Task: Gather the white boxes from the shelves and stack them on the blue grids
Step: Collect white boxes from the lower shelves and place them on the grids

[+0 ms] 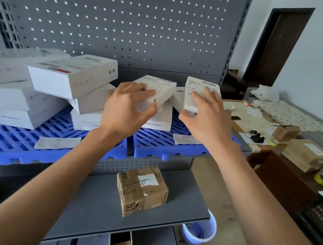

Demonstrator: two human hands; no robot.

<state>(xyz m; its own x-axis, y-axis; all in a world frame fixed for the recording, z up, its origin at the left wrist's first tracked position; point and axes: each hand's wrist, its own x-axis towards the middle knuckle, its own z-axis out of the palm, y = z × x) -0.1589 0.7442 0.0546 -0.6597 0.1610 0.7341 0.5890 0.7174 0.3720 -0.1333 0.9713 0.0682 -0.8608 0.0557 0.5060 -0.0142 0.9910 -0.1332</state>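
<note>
Two blue grids (20, 145) lie side by side on a grey shelf, the second blue grid (159, 144) to the right. Several white boxes (70, 77) are piled on them at the left and middle. My left hand (125, 107) grips a tilted white box (157, 86) with a label, thumb on its near end. My right hand (204, 115) holds another labelled white box (200, 88), which stands tilted up above the right grid. More white boxes (163, 120) lie flat beneath both.
A brown cardboard parcel (141, 189) sits on the lower grey shelf (94, 206). A blue bin (199, 232) stands on the floor below. Right of the shelf, a table (259, 125) carries brown parcels, papers and tape. A pegboard (119, 18) backs the shelf.
</note>
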